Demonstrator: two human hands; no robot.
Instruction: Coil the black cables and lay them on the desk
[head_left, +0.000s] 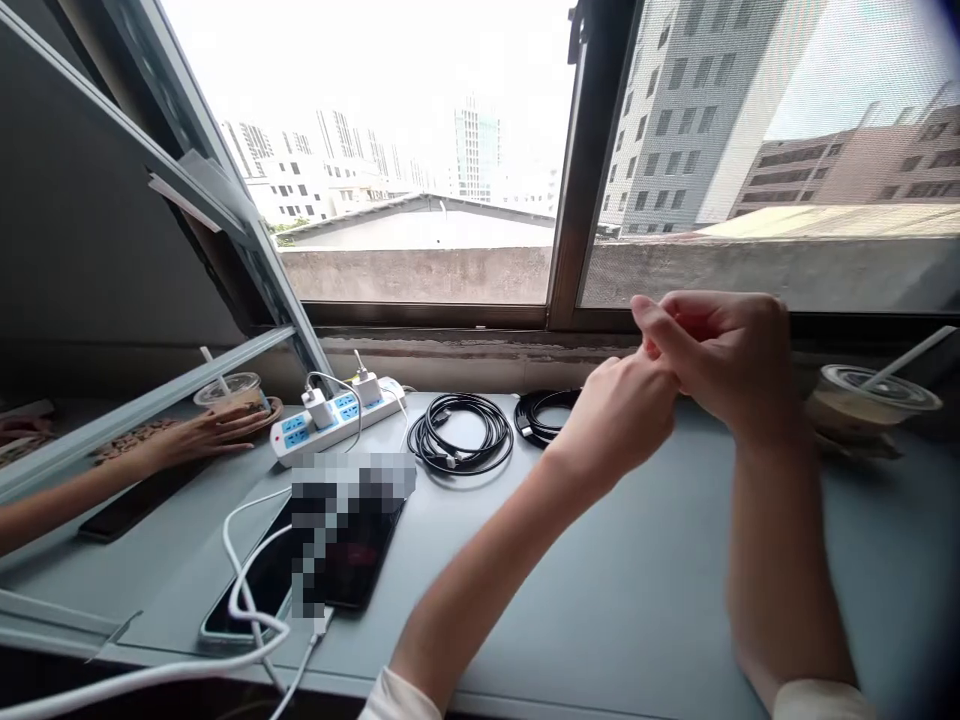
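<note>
— What have your hands got?
— My left hand (622,415) and right hand (720,355) meet, fingers curled shut. What they pinch, I can't tell. I'd work slowly, up off the table (637,600).
— Room?
— The cable coil (525,418) lies just beyond my left hand, and the cup (870,400) stands right of my right hand. There's bare top beneath.

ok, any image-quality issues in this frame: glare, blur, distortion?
Head view: sky blown out white; window frame bows from the wide lens; a pixelated block covers part of the phones; dark vignetting in the right corners; left hand and right hand slightly soft.
</note>
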